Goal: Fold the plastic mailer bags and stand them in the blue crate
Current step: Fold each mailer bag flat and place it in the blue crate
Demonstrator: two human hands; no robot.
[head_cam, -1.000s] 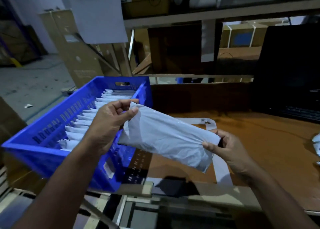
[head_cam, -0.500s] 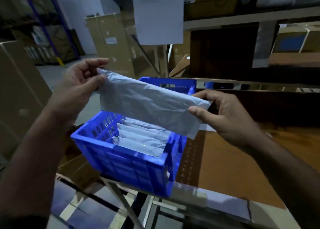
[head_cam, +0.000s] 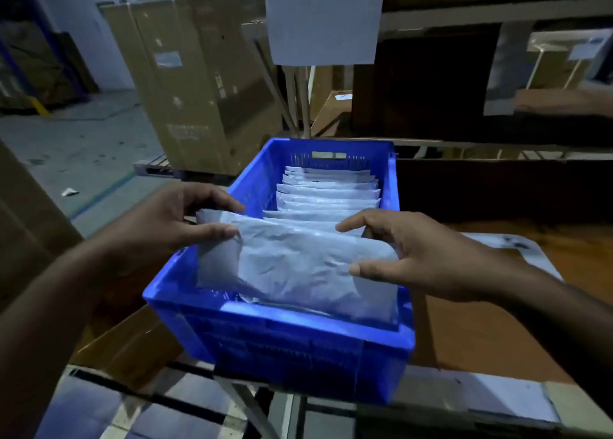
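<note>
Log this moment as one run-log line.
step: standing folded mailer bag at near end of blue crate | left hand: pinches bag's left end | right hand: pinches right end | row of bags behind

The room is dim. A tall cardboard box (head_cam: 195,83) stands on the grey concrete floor (head_cam: 76,146) beyond the left hand. A white paper sheet (head_cam: 323,17) hangs overhead. Wooden shelving (head_cam: 497,10) rises behind the brown table (head_cam: 491,332), under the right hand.
</note>
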